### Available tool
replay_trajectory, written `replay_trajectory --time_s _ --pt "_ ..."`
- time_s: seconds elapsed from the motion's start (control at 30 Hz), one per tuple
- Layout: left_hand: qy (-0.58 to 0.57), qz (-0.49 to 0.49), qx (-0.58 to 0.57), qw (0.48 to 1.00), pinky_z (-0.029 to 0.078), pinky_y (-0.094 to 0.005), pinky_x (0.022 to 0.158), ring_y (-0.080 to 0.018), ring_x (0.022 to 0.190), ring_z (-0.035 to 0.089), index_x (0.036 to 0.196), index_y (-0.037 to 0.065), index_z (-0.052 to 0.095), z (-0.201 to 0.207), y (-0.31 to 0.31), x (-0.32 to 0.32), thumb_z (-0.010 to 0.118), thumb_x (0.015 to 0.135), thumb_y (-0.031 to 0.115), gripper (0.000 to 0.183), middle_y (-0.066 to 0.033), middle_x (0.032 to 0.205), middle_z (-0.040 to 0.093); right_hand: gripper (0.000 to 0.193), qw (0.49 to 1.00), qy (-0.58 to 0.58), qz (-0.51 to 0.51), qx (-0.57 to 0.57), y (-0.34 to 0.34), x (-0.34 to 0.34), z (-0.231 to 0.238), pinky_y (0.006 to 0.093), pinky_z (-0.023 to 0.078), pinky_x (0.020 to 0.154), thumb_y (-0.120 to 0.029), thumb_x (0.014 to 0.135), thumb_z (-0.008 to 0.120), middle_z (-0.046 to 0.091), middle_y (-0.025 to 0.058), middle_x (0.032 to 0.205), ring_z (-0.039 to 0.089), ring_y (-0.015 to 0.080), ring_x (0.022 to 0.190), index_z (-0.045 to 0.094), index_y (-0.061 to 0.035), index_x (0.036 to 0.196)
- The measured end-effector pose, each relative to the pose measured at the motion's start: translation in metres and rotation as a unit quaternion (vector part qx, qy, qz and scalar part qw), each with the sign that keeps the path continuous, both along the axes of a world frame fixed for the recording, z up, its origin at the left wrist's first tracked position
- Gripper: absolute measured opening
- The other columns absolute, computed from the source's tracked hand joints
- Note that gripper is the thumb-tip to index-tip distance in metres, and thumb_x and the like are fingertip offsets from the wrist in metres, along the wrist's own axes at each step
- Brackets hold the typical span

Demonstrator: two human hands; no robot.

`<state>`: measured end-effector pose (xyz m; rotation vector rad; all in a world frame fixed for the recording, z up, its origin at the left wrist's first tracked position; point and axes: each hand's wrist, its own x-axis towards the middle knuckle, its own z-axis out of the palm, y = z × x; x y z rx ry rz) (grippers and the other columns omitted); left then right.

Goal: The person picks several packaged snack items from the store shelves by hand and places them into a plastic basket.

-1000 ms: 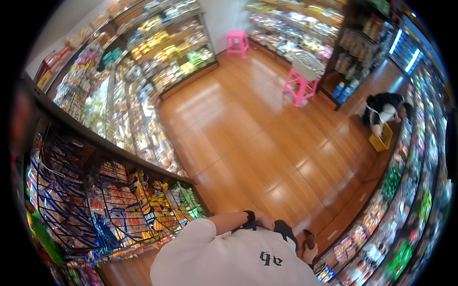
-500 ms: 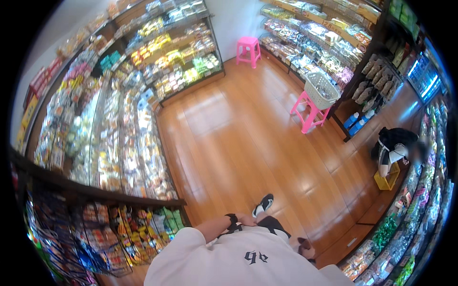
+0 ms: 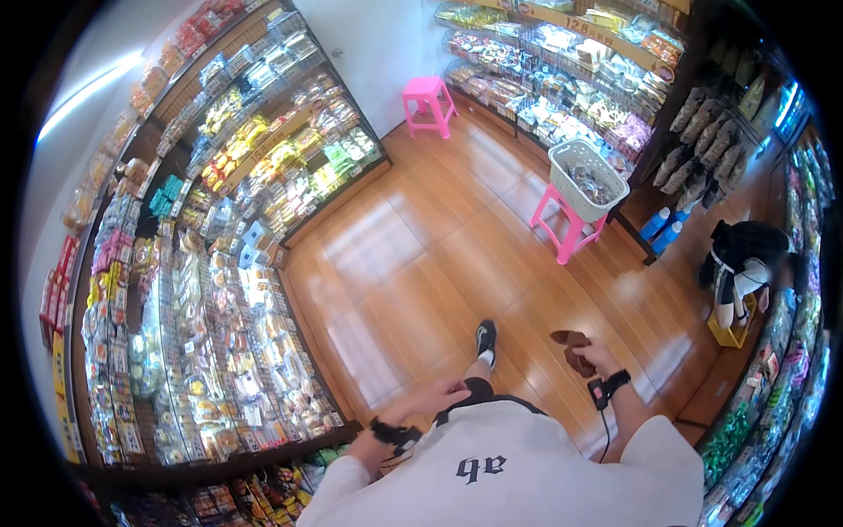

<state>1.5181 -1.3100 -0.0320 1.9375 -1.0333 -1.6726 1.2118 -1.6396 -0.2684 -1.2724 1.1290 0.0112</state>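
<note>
While the right hand (image 3: 601, 357) pinches a brown thing (image 3: 573, 343) right of lower centre, held up and not set down, the left hand (image 3: 443, 396) at lower centre shows nothing held; its fingers' spread I cannot tell.

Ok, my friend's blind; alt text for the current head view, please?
A person's right hand holds a brown item, kind unclear; the left hand is near the waist. Around: shop shelves of packaged goods, two pink plastic stools, someone bent beside a yellow basket.
</note>
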Motion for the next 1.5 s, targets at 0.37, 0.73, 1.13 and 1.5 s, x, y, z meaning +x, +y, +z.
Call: replay_trajectory --time_s 0.37,0.73,1.13,1.5 --pt "0.104 -0.222 -0.619 0.746 0.045 -0.0395 0.076 -0.0295 0.091 0.06 0.114 0.0 0.065 0.175 -0.35 0.279 0.049 0.097 0.006 0.025 -0.0144 0.113 0.064 0.072 0.908 -0.247 -0.315 0.123 -0.41 0.361 0.022 0.0411 0.043 0.099 -0.06 0.09 0.061 0.052 0.0097 0.133 0.052 0.0272 0.121 0.044 -0.01 0.139" --pt "0.183 -0.316 -0.799 0.478 0.039 -0.0374 0.07 -0.0228 0.087 0.053 0.082 0.004 0.058 0.237 -0.751 0.339 0.054 0.088 0.023 0.02 -0.0071 0.098 0.056 0.044 0.967 0.052 -0.167 0.183 -0.623 0.357 -0.124 0.0366 0.052 0.066 -0.035 0.092 0.061 0.062 0.0127 0.104 0.063 0.0224 0.085 0.055 -0.0012 0.118" --pt "0.173 -0.273 -0.669 0.669 0.041 -0.0419 0.068 -0.0288 0.075 0.056 0.114 0.001 0.064 0.198 -1.193 0.351 0.055 0.081 0.018 0.038 -0.0075 0.092 0.063 0.01 0.933 0.161 -0.289 0.144 -0.906 0.305 -0.23 0.0307 0.036 0.045 -0.012 0.084 0.05 0.05 0.0014 0.066 0.048 0.0124 0.053 0.058 -0.0069 0.081" --pt "0.09 -0.175 -0.198 0.96 0.052 -0.0329 0.082 -0.0231 0.091 0.068 0.119 -0.002 0.063 0.014 -1.417 0.44 0.053 0.094 0.0 0.027 -0.0134 0.097 0.07 0.048 0.883 0.026 -0.466 0.05 -1.089 0.379 -0.221 0.0391 0.048 0.091 -0.01 0.08 0.066 0.063 0.0159 0.119 0.062 0.0277 0.104 0.056 0.0018 0.126"
